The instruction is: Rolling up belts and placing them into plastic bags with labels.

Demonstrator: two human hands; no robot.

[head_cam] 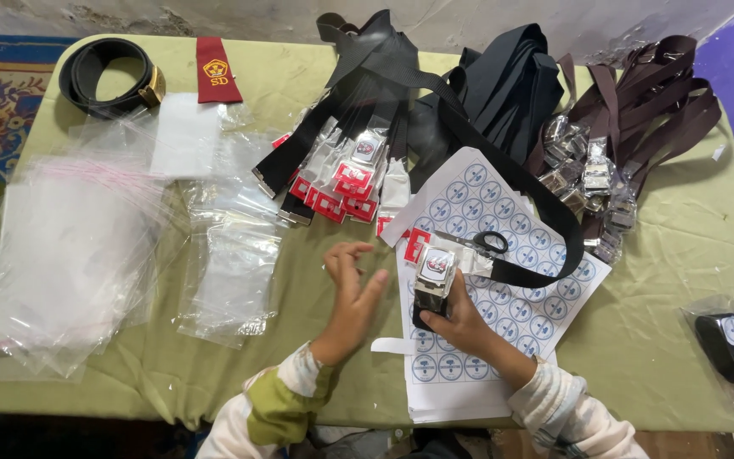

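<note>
While the right hand (460, 321) grips the lower end of a buckle (433, 280), fingers wrapped around its dark base, the buckle stands with its long axis running away from the person, its silver face up, over the sticker sheet (511, 255). Its black strap loops off beyond and right of that hand. The left hand (352, 293) hovers just left of the buckle, fingers spread, holding nothing, apart from it. Scissors (477, 243) lie just beyond the buckle. Clear bags (231, 272) lie on the counter (673, 255), left of the open hand.
</note>
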